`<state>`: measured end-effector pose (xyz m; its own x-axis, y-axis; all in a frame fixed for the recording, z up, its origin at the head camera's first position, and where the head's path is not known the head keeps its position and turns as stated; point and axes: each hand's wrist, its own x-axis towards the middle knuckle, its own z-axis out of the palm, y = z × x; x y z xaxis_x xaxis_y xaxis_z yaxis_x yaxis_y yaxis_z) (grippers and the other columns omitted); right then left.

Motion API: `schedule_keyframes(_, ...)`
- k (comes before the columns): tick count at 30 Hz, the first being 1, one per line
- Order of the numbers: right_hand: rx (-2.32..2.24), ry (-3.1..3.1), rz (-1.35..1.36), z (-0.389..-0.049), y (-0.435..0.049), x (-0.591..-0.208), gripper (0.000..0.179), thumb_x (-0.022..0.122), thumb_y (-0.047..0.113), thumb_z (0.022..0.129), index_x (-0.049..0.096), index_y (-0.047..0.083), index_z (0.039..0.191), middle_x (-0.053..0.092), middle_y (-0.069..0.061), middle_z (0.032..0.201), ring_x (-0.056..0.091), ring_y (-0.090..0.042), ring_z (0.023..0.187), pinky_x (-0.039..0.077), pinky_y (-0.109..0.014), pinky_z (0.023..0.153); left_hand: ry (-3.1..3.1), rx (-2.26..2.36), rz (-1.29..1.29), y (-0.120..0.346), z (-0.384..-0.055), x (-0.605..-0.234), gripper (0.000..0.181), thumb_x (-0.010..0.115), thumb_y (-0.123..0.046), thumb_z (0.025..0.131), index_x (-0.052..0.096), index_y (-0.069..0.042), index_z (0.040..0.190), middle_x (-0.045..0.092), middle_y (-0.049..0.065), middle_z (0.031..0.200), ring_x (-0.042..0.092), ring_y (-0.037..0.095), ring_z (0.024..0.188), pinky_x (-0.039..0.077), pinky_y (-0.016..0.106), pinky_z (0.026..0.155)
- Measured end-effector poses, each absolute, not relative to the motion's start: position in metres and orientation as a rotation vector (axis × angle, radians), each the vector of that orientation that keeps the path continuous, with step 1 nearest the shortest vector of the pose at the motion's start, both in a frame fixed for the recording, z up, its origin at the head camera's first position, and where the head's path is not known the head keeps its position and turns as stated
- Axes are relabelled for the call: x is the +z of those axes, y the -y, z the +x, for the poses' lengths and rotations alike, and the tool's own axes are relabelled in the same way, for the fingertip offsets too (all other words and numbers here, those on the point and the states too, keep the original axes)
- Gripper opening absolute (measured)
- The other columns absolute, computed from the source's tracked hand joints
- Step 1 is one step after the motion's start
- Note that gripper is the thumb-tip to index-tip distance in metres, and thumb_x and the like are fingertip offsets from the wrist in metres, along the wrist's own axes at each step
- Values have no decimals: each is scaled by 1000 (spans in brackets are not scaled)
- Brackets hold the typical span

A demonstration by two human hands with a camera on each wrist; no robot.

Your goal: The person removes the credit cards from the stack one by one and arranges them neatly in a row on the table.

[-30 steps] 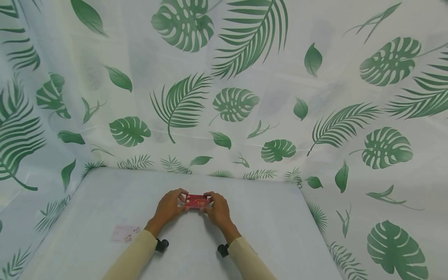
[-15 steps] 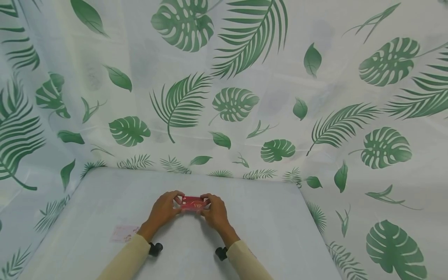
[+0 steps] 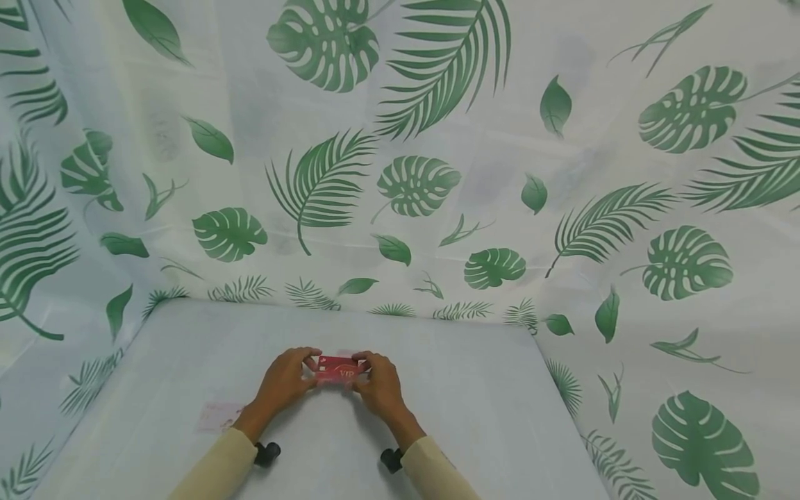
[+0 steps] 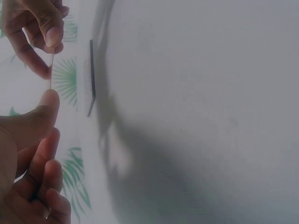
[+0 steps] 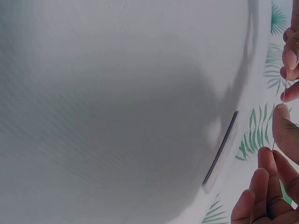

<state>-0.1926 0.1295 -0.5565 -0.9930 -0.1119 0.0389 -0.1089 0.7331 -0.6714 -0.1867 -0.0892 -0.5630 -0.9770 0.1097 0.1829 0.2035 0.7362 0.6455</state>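
Note:
A red card (image 3: pixel 337 370) with "VIP" printed on it is held up between both hands above the white table. My left hand (image 3: pixel 284 383) pinches its left end between thumb and fingers. At the other end, my right hand (image 3: pixel 381 390) pinches it the same way. Both wrist views catch the card (image 4: pixel 51 70) nearly edge-on, as a thin line, with the two hands facing each other. On the table behind the card lies a flat, pale pinkish piece (image 3: pixel 347 353), mostly hidden in the head view; the right wrist view shows a thin flat piece with a dark edge (image 5: pixel 220 150).
A pale pink rectangle with red markings (image 3: pixel 215 417) lies on the white table (image 3: pixel 487 417), partly behind the left forearm. White cloth walls with green leaf prints (image 3: pixel 412 229) enclose the table at the back and sides. Small black devices (image 3: pixel 267 455) sit at both wrists.
Both hands have moved the red card a little left and towards me. The pale pinkish piece behind it has come partly into view.

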Motion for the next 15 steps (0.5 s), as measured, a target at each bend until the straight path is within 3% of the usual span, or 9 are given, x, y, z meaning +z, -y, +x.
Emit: schedule_keyframes(15,-1168,-2920,-263,-179,-122,-557,49,92,13,82,74,20,127,71,6,103,53,-8,88,44,-24,76,2822,-1051,-234,101,-170,-558,49,92,-10,80,74,-11,126,71,-4,93,53,12,81,48,33,75)
